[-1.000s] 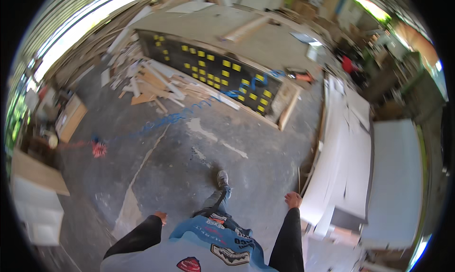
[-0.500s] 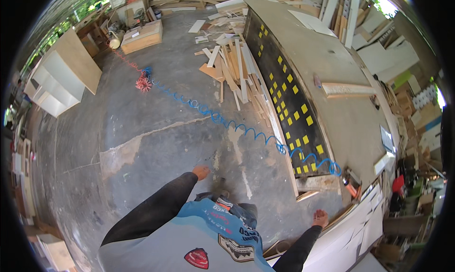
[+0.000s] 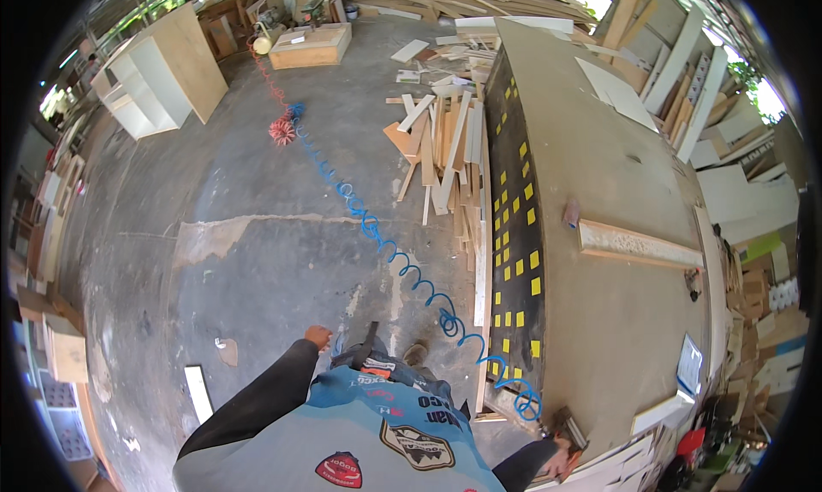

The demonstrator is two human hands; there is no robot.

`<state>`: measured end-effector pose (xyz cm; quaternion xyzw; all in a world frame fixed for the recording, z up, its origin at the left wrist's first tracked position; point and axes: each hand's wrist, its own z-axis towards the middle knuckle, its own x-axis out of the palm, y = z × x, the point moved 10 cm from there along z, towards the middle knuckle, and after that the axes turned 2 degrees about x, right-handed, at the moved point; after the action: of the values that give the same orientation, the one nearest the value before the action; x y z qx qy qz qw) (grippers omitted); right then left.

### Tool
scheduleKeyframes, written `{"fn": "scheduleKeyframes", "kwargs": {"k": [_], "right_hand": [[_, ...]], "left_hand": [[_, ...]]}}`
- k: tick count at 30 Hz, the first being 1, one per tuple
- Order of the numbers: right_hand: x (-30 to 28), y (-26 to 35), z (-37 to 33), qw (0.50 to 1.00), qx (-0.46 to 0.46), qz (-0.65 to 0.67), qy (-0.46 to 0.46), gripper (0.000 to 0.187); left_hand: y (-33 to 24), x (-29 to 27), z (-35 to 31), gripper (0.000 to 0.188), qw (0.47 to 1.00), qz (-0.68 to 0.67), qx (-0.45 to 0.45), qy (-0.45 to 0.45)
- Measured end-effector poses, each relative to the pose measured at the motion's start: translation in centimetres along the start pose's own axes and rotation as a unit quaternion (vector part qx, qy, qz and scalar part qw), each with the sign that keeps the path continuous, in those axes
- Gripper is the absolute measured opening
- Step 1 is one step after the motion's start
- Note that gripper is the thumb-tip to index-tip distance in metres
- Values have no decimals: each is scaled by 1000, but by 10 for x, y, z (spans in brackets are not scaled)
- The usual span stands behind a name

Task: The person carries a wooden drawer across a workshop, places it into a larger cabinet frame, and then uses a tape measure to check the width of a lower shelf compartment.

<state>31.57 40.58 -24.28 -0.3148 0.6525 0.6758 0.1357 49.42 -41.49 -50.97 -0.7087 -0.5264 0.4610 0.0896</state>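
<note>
My left hand [image 3: 318,336] hangs beside my body above the floor, its fingers loosely curled and nothing visible in them. At the near corner of the long workbench [image 3: 612,192], my right hand [image 3: 558,459] is closed on the handle end of a dark air nail gun with an orange part [image 3: 568,425]. Part of the grip is hidden by my fingers. A blue coiled air hose [image 3: 414,278] ends next to the nail gun and stretches back across the floor to a red coiled hose [image 3: 282,131].
Scrap wood strips [image 3: 449,145] lie heaped along the bench's dark, yellow-squared side. On the bench top are a long board [image 3: 640,244] and a clipboard-like panel [image 3: 689,363]. A white cabinet [image 3: 158,77] and a low wooden box [image 3: 312,47] stand far left.
My body has moved closer to the bench and turned slightly. My right hand has reached the nail gun and closed on it. My left hand remains free at my side.
</note>
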Motion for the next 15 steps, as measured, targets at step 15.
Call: {"fn": "scheduleKeyframes", "kwargs": {"k": [15], "right_hand": [[61, -27, -34, 992, 60, 80, 74, 14]], "left_hand": [[119, 75, -55, 29, 953, -128, -275, -8]]}}
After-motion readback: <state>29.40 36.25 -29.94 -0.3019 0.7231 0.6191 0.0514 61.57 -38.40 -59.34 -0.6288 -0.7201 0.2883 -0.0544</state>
